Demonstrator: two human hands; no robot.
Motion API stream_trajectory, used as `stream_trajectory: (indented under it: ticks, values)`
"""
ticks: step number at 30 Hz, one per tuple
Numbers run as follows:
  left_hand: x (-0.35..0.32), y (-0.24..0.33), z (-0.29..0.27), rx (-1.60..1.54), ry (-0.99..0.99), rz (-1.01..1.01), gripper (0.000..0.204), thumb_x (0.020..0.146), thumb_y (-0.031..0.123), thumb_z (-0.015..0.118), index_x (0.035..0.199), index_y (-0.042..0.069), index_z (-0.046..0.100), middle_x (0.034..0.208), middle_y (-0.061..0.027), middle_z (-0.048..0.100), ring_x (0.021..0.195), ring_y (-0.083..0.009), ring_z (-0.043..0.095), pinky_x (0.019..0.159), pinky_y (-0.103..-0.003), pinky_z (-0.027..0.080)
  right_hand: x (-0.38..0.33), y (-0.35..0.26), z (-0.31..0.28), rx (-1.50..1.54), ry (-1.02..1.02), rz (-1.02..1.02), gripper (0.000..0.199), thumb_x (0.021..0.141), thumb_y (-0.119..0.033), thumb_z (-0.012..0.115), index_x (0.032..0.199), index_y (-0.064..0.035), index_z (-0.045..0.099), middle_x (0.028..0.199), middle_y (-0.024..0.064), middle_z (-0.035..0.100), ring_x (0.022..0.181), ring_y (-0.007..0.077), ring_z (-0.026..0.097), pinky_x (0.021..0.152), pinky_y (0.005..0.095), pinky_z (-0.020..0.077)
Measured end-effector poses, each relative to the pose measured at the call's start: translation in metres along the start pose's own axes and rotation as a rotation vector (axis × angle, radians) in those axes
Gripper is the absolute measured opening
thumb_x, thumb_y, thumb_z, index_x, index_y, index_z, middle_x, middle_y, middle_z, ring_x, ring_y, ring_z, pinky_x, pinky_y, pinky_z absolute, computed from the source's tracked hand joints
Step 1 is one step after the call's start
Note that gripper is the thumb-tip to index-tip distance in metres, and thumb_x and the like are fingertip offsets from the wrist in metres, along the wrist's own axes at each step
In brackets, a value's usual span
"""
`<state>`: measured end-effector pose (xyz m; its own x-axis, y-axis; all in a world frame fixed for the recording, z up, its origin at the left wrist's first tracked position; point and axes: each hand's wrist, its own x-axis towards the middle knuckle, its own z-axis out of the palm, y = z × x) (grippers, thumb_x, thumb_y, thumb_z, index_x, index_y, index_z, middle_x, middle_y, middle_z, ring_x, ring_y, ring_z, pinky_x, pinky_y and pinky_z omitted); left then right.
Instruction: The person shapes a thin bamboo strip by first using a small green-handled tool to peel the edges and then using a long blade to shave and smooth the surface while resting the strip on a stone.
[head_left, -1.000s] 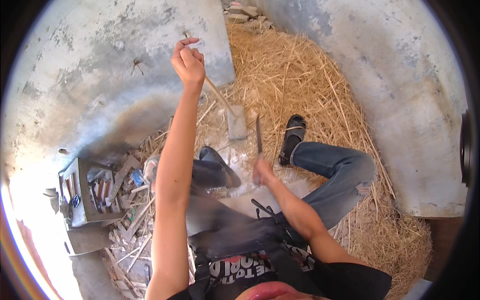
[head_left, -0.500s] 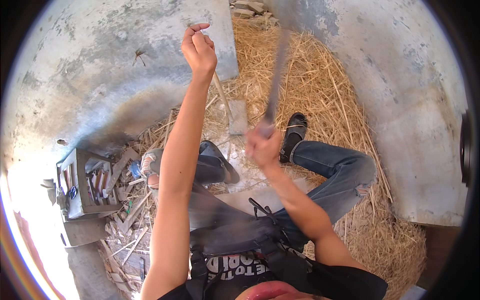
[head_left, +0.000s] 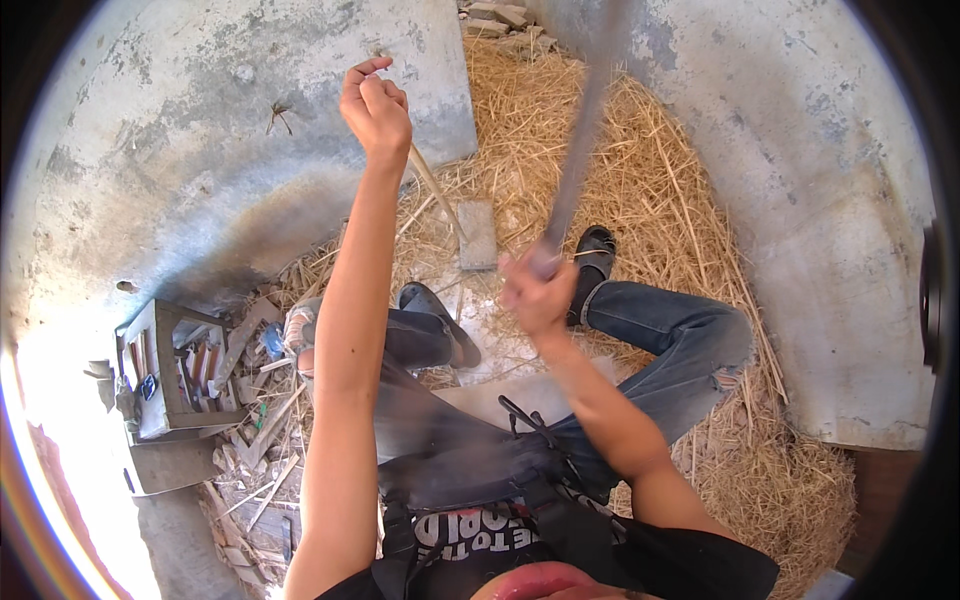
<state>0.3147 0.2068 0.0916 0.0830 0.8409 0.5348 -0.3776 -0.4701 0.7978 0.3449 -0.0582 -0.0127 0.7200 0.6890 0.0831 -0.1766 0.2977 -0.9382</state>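
Grasping a long, dark, blurred metal blade (head_left: 581, 150) in right hand (head_left: 540, 290); clenching a thin, pale wooden stick (head_left: 436, 188) in left hand (head_left: 376, 112), slanting to flat grey block (head_left: 478, 238). Probably mid-chopping, calling for steady aim.

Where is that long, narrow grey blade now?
In the head view, the long, narrow grey blade is in the upper half, right of centre, gripped in the right hand and slanting, blurred, across the golden straw to the top edge.

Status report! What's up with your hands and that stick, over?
Left hand holding stick. Right hand holding long blade, blurred. Stick's lower end at grey block. Straw, shoe nearby.
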Motion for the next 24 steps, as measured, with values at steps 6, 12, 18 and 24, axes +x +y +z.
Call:
stream_trajectory:
  ticks: [6, 12, 18, 24]
  values:
    - [-0.003, 0.005, -0.002, -0.018, -0.006, 0.03, 0.031, 0.095, 0.013, 0.035, 0.104, -0.006, 0.058, 0.052, 0.0019, 0.039, 0.042, -0.0068, 0.03, 0.04, -0.027, 0.024, -0.041, 0.055, -0.02, -0.28, -0.096, 0.774, 0.02, 0.083, -0.008, 0.075, 0.075, 0.0008, 0.059, 0.054, 0.0064, 0.055, 0.04, 0.0173, 0.051, 0.038, 0.0329, 0.0384]
    - [-0.002, -0.001, 0.004, -0.019, -0.007, 0.012, 0.031, 0.093, 0.013, 0.037, 0.1, -0.004, 0.061, 0.05, 0.0004, 0.044, 0.042, -0.0065, 0.034, 0.041, -0.027, 0.027, 0.024, -0.006, -0.011, -0.135, -0.018, 0.267, 0.024, 0.084, -0.012, 0.074, 0.074, -0.0004, 0.056, 0.058, 0.0066, 0.057, 0.042, 0.0175, 0.053, 0.04, 0.0332, 0.0412]
    - [-0.004, -0.003, 0.012, -0.053, -0.007, 0.0, 0.03, 0.094, 0.013, 0.037, 0.1, -0.004, 0.061, 0.05, 0.0004, 0.044, 0.043, -0.0067, 0.035, 0.041, -0.026, 0.027, -0.025, 0.069, -0.014, -0.31, -0.091, 0.451, 0.026, 0.087, -0.013, 0.073, 0.072, -0.0009, 0.055, 0.059, 0.0058, 0.056, 0.044, 0.0156, 0.051, 0.041, 0.0369, 0.0428]
    - [0.002, -0.001, -0.008, -0.07, 0.008, 0.021, 0.03, 0.094, 0.011, 0.035, 0.104, -0.008, 0.056, 0.051, 0.0031, 0.034, 0.041, -0.0072, 0.024, 0.04, -0.027, 0.023, -0.028, 0.08, -0.048, -0.182, 0.078, 0.807, 0.024, 0.088, -0.011, 0.073, 0.074, -0.0006, 0.056, 0.058, 0.0052, 0.054, 0.044, 0.0154, 0.05, 0.04, 0.0351, 0.0404]
